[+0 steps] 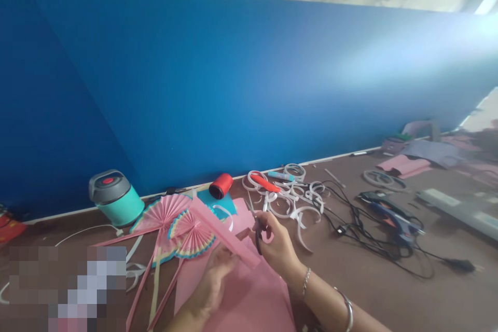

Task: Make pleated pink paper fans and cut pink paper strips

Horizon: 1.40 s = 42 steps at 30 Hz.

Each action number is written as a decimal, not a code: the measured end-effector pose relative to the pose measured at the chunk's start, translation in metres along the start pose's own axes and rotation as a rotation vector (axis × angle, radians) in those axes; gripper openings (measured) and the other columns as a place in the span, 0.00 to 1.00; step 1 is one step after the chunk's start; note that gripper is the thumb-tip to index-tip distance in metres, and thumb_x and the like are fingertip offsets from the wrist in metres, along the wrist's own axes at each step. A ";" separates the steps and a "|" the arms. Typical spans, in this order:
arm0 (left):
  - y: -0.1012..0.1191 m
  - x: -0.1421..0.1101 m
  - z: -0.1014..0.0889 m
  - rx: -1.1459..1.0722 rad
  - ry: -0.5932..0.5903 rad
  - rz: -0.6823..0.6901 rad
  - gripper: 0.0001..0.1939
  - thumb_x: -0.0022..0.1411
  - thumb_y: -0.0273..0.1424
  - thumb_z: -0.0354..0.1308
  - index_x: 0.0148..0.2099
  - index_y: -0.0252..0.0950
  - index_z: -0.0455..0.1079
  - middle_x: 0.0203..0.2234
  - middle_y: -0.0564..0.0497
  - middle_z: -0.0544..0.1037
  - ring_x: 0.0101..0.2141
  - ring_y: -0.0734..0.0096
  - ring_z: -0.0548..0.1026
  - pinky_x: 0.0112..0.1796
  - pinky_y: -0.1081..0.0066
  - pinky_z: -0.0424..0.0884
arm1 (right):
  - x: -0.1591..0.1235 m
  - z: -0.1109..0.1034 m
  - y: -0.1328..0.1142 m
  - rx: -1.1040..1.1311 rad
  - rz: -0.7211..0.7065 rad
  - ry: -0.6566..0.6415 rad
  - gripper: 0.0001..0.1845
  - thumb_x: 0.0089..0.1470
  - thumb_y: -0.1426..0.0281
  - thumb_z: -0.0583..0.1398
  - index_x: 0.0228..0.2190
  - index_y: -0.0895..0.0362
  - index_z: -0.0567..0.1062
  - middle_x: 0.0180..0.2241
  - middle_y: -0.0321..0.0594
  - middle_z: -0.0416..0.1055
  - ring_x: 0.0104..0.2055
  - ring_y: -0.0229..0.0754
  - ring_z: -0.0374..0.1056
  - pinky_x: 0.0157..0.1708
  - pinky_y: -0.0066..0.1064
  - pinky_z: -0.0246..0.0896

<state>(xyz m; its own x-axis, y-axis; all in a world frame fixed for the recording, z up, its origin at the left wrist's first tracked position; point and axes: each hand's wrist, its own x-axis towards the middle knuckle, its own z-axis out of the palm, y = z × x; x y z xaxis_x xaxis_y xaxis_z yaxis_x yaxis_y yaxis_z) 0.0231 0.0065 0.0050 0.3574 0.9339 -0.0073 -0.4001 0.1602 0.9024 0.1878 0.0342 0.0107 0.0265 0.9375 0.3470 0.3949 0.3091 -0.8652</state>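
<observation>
My left hand (218,272) is closed on a long folded strip of pink paper (223,231), which slants from upper left to lower right. In my right hand (277,244) is a pair of scissors (257,228), with fingers through the handles and blades pointing up and away. The blades are beside the strip; I cannot tell whether they touch it. Beneath both hands lies a large pink paper sheet (249,306). Just left of the strip are pleated pink paper fans (193,233) with yellow and blue edges and long paper tails.
A teal container with a grey lid (116,199) stands at the left. Near the blue partition (249,88) are a red roll (221,185), curled white paper strips (284,205) and an orange-red cutter (265,182). To the right lie a glue gun (395,218), tangled black cables (354,233) and a white power strip (459,212).
</observation>
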 end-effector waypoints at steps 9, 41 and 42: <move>-0.006 0.005 -0.005 -0.070 0.198 -0.011 0.17 0.53 0.36 0.62 0.45 0.35 0.75 0.43 0.44 0.79 0.49 0.51 0.71 0.52 0.57 0.61 | 0.014 -0.006 0.023 0.114 0.101 0.034 0.12 0.47 0.71 0.57 0.37 0.56 0.68 0.23 0.32 0.65 0.23 0.35 0.59 0.23 0.25 0.54; 0.016 0.017 -0.001 -0.012 0.608 0.103 0.11 0.46 0.35 0.64 0.31 0.35 0.68 0.25 0.54 0.76 0.30 0.71 0.76 0.35 0.71 0.71 | 0.008 -0.015 0.006 0.458 0.412 -0.951 0.30 0.41 0.49 0.65 0.35 0.61 0.70 0.19 0.35 0.71 0.15 0.29 0.60 0.13 0.18 0.50; 0.016 0.017 -0.001 -0.016 0.606 0.102 0.11 0.46 0.34 0.65 0.31 0.35 0.68 0.25 0.54 0.76 0.30 0.71 0.76 0.35 0.71 0.71 | 0.008 -0.016 0.007 0.461 0.414 -0.947 0.29 0.41 0.50 0.65 0.35 0.61 0.70 0.19 0.35 0.71 0.15 0.29 0.61 0.13 0.18 0.50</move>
<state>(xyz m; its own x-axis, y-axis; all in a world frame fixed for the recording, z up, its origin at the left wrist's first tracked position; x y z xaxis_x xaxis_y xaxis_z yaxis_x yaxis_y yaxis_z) 0.0220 0.0252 0.0193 -0.2251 0.9596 -0.1687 -0.4209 0.0604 0.9051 0.2050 0.0413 0.0132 -0.7071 0.6646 -0.2413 0.1358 -0.2073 -0.9688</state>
